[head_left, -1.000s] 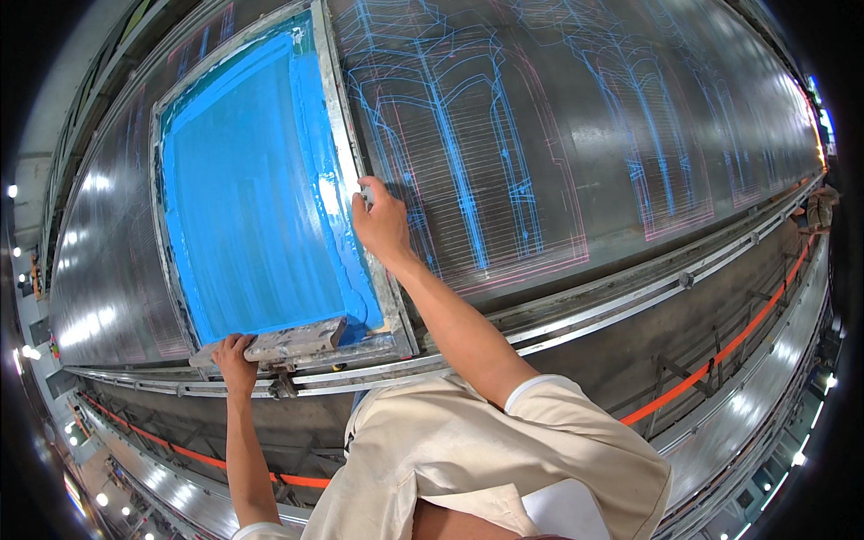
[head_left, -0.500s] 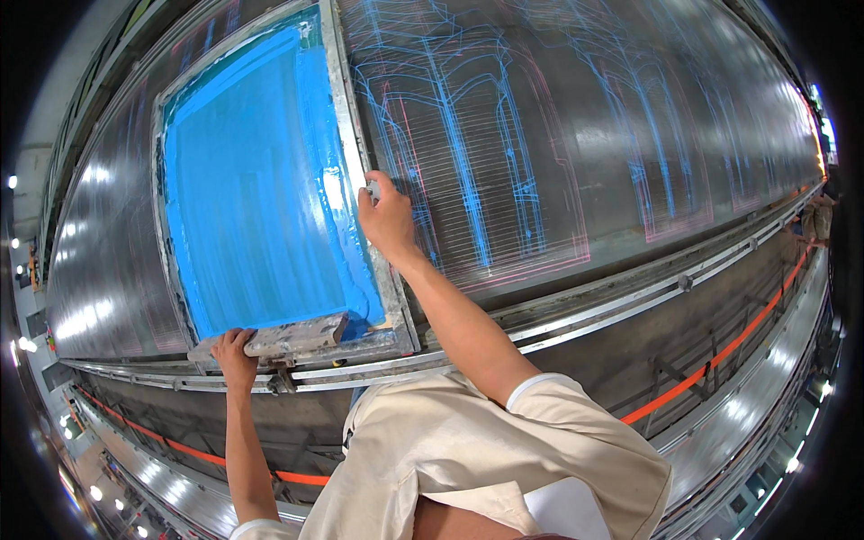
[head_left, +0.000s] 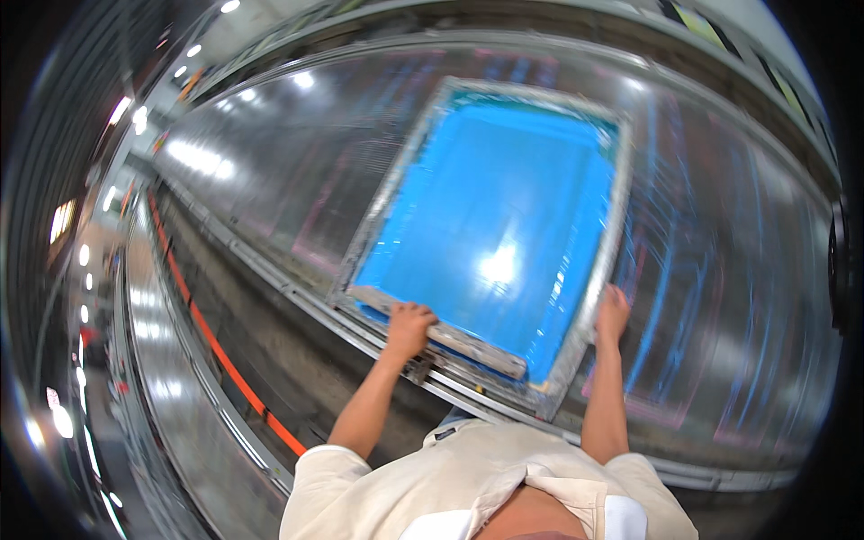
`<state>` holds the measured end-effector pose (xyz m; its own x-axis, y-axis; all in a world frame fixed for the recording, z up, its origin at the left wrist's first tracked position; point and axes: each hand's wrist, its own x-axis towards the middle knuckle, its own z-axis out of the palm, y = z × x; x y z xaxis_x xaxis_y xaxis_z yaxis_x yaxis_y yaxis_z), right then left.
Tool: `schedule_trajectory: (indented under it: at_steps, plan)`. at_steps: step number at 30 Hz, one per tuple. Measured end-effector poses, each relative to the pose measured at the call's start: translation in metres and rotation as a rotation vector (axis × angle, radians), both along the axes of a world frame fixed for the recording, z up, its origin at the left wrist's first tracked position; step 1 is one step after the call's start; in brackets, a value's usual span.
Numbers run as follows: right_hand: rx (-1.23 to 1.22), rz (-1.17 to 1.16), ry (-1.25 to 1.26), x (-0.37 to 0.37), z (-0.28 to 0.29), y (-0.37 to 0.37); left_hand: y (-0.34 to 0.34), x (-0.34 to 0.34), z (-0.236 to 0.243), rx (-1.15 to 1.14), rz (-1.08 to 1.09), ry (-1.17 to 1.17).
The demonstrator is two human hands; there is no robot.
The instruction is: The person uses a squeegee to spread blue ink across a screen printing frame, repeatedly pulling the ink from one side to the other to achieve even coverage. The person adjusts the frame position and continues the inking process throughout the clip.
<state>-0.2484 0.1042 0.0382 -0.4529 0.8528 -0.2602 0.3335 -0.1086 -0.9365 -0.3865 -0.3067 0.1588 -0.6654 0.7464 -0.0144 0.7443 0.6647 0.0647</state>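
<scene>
A screen-printing frame (head_left: 621,211) lies on a long dark table, its mesh coated with wet blue ink (head_left: 504,198). Along its near end rests a squeegee (head_left: 481,351) with a worn, ink-stained bar. My left hand (head_left: 411,329) is closed over the squeegee's top edge, left of its middle. At the frame's right side rail, towards the near corner, my right hand (head_left: 612,313) is closed on the rail. Blur and the hand itself hide the exact grip there.
Blue and pink printed line patterns (head_left: 670,270) cover the dark table (head_left: 279,153) on both sides of the frame. A metal rail (head_left: 297,292) runs along the near table edge. Beyond an orange strip (head_left: 225,355) at left stands another long shiny table (head_left: 171,360).
My view has swung leftward, so the frame now appears nearer the picture's middle. Both hands keep their places on squeegee and frame rail. Whether the frame slid along the table I cannot tell.
</scene>
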Motion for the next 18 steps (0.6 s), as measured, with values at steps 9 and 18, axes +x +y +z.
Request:
schedule_trajectory:
  at_steps: [9, 18]
  plan:
    - [0.2, -0.106, -0.053, 0.02, -0.089, 0.063, 0.008, 0.004, -0.019, 0.067, -0.045, 0.087]
    - [0.426, -0.053, -0.079, 0.003, 0.065, 0.008, -0.01, -0.017, 0.028, 0.007, 0.008, -0.061]
